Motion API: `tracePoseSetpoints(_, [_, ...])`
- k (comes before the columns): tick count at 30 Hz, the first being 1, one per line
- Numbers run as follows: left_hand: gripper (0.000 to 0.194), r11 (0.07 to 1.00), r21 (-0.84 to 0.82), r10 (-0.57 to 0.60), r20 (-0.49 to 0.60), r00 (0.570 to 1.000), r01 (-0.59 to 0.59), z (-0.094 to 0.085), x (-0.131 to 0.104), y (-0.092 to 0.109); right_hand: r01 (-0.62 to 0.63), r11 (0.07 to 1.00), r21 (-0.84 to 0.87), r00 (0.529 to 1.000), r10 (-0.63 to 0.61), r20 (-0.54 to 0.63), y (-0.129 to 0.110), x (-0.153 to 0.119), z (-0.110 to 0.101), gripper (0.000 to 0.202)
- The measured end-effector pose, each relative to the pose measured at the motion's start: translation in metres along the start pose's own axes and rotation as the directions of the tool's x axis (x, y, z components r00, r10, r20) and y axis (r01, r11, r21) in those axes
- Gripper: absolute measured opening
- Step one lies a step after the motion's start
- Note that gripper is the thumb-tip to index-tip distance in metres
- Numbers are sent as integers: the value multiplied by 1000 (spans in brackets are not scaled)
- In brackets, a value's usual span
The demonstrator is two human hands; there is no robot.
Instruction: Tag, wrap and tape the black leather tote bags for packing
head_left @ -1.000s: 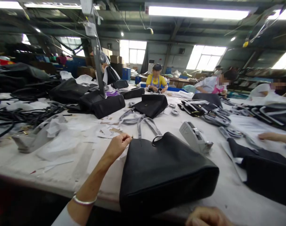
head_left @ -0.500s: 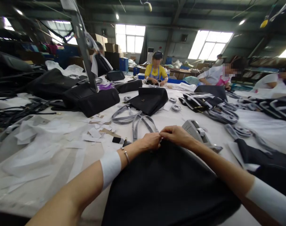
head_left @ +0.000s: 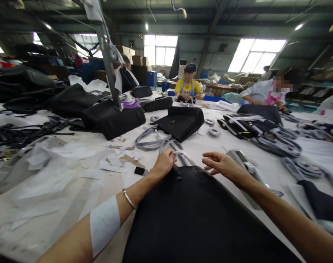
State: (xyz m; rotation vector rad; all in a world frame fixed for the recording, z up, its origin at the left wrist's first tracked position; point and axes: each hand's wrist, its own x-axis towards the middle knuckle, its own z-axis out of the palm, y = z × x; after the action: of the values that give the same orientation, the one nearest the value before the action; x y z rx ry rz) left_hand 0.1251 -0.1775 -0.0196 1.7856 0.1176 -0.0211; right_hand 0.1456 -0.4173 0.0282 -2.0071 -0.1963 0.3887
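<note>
A large black bag [head_left: 207,215] lies right in front of me, its narrower end pointing away. At that far end my left hand [head_left: 164,163] is closed on a bag strap [head_left: 184,157] wrapped in clear film. A short black tab [head_left: 177,174] hangs just below those fingers, against the bag. My right hand [head_left: 223,166] hovers off the bag's far right corner, fingers apart and holding nothing. The grey device [head_left: 241,160] beside it looks like a tape dispenser. What the left fingertips pinch is partly hidden.
Another black bag [head_left: 181,122] with film-wrapped straps lies beyond mine. Paper scraps and thin white sheets [head_left: 51,171] cover the left of the table. More black bags [head_left: 114,118] and coiled straps [head_left: 214,133] lie around. A metal post [head_left: 108,62] rises at left; co-workers [head_left: 188,86] work opposite.
My hands were together at the bag's far end; now the right has moved away to the right and opened. The left has shifted slightly left and holds the wrapped strap.
</note>
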Motion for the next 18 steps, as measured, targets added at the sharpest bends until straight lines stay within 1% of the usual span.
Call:
tracePoseSetpoints(2, [9, 995, -77, -67, -44, 997, 63, 0, 3, -2, 119, 984, -131, 993, -116, 32, -9, 0, -1, 48])
tracePoseSetpoints(3, [8, 991, -103, -86, -44, 995, 82, 0, 4, -3, 161, 970, -181, 986, -149, 77, -13, 0, 0, 42])
tracePoseSetpoints(4, [8, 988, -124, -98, -35, 995, 93, 0, 4, -3, 176, 961, -214, 979, -149, 136, -16, -1, 2, 37])
tracePoseSetpoints(5, [7, 984, -145, -108, -25, 994, 103, 1, 4, -3, 166, 956, -240, 974, -121, 192, -19, -1, 4, 34])
tracePoseSetpoints(6, [8, 980, -164, -114, -17, 993, 110, 1, 3, -2, 141, 954, -265, 970, -81, 227, -21, -1, 7, 33])
tracePoseSetpoints(7, [8, 977, -178, -117, -12, 993, 113, 1, 1, -1, 120, 949, -290, 971, -52, 233, -23, -1, 11, 33])
tracePoseSetpoints(8, [8, 975, -189, -117, -10, 993, 113, 1, -1, 1, 113, 941, -319, 978, -49, 204, -25, 0, 15, 37])
tracePoseSetpoints(10, [8, 973, -204, -113, -5, 994, 110, 1, -5, 4, 150, 918, -366, 988, -125, 91, -28, 3, 24, 53])
tracePoseSetpoints(12, [8, 977, -194, -89, -3, 996, 87, 0, -9, 6, 239, 897, -372, 967, -253, 11, -33, 6, 36, 66])
tracePoseSetpoints(13, [9, 984, -168, -61, -2, 998, 60, 0, -10, 6, 295, 884, -362, 949, -316, -1, -35, 7, 41, 66])
tracePoseSetpoints(14, [10, 991, -128, -24, -1, 1000, 24, 1, -11, 7, 355, 868, -346, 925, -380, -5, -38, 8, 46, 61])
tracePoseSetpoints(16, [13, 998, -15, 54, 8, 999, -54, 2, -14, 7, 464, 827, -317, 869, -494, -16, -45, 9, 54, 42])
tracePoseSetpoints(18, [15, 984, 125, 122, 33, 992, -126, 3, -18, 8, 513, 805, -300, 830, -553, -66, -52, 9, 54, 30])
